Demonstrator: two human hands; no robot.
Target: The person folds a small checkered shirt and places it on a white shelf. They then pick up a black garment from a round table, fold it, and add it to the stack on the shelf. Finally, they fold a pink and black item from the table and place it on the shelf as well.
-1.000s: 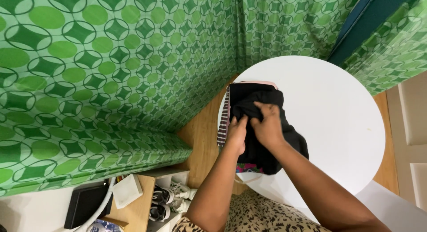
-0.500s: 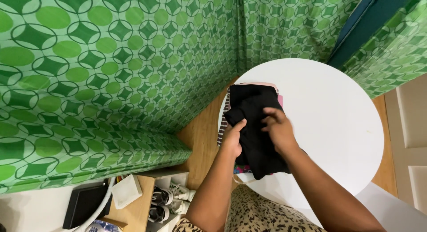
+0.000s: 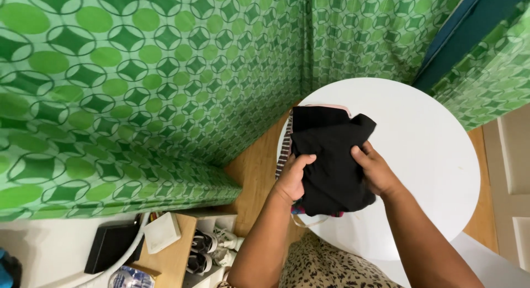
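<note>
From the head camera, looking straight down, a round white worktop (image 3: 419, 155) fills the centre right of the frame. On its left part lies a folded black garment (image 3: 331, 155), stacked on other folded clothes whose striped and pink edges (image 3: 284, 153) peek out along the left and top sides. The pile sits right at the worktop's left rim, the striped edge slightly overhanging it.

The left hand (image 3: 292, 180) presses on the garment's lower left side, fingers curled over the black cloth, thumb pointing up toward the centre of the frame; its grip is closed on the fabric. The right hand (image 3: 375, 172) holds the garment's right edge, thumb on top and fingers tucked under the fold (the fingertips are hidden), so its grip is also closed on the cloth. Both hands touch the garment, well apart from each other across its width.

The right half of the worktop is bare white surface, open out to its curved rim. A green patterned curtain (image 3: 143, 84) hangs close along the left and top of the frame, leaving a narrow strip of wooden floor (image 3: 254, 172) between it and the worktop. At lower left stand a low shelf with shoes (image 3: 212, 246) and a dark flat box (image 3: 110, 246).
</note>
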